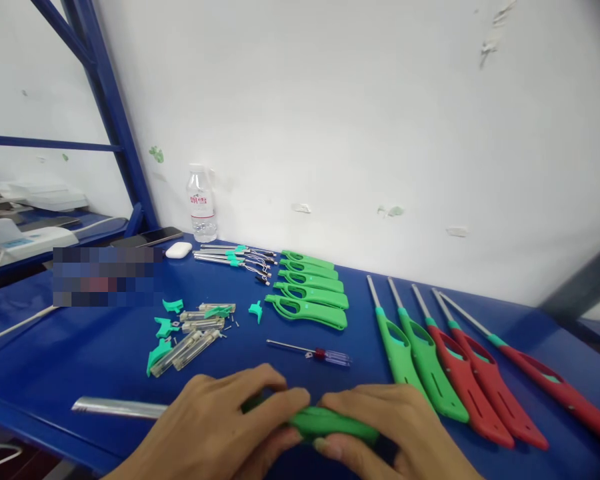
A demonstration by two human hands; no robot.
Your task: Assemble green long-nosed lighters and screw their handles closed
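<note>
In the head view, holds the green lighter (333, 425) at near middle, above the surface (245, 357), left hand (225, 420) and right hand (387, 417) curled closed around it. Far left, shows 雪 in red on the bottle (205, 228).

Remotely I see left hand (227, 415) curled, thumb beneath fingers | right hand (384, 419) arched, thumb beneath fingers | 2 hands close, fingertips nearly meeting

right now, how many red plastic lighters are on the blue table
3: one red plastic lighter beside two green plastic lighters, a second red lighter just right of it, a third farthest right.
</note>
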